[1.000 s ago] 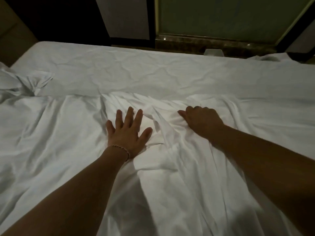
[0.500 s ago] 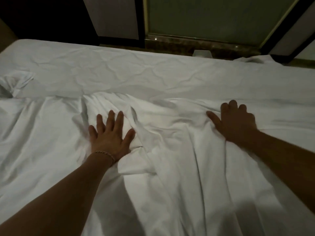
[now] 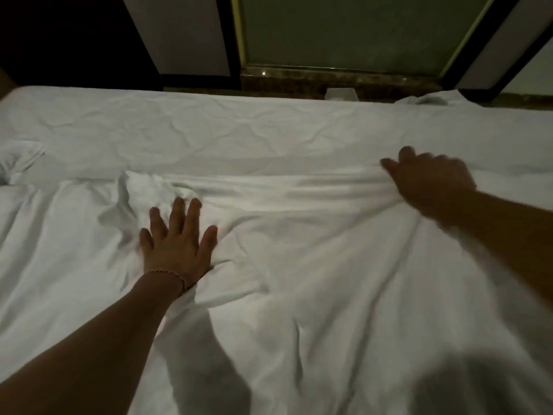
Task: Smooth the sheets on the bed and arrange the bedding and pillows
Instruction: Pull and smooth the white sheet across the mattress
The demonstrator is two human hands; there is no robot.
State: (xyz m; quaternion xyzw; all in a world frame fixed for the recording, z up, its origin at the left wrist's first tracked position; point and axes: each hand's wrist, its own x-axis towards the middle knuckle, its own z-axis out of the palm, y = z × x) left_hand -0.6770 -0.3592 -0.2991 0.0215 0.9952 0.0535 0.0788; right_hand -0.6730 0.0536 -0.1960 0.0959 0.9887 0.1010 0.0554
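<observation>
Head view, the only one we have. We see a white top sheet [image 3: 299, 265] spread over the near part of the bed [image 3: 209, 121], rumpled, with its far edge running left to right across the middle of the picture. Beyond that edge the bed's under-sheet lies flatter, creased all over.

Left hand [image 3: 175, 244]: fingers straight and splayed, palm pressed flat on the top sheet left of centre, grasping nothing. A thin bracelet [image 3: 167, 272] circles the wrist. Just beyond the fingertips the cloth is bunched into a small ridge.

Right hand [image 3: 431, 181]: on the far edge of the top sheet, at the right, well apart from the left. It is motion-blurred and in shadow; the fingers look curled over the fold, but we cannot tell whether they pinch the cloth or only press on it. Taut folds run between the two hands.

At the far left a knotted lump of white bedding [image 3: 21, 163] is cut off by the frame. Another scrap of white cloth [image 3: 425, 100] sits at the bed's far right edge. Beyond the bed the room is dark; panels and a greenish surface are hard to make out. A dark shadow covers the near right corner.
</observation>
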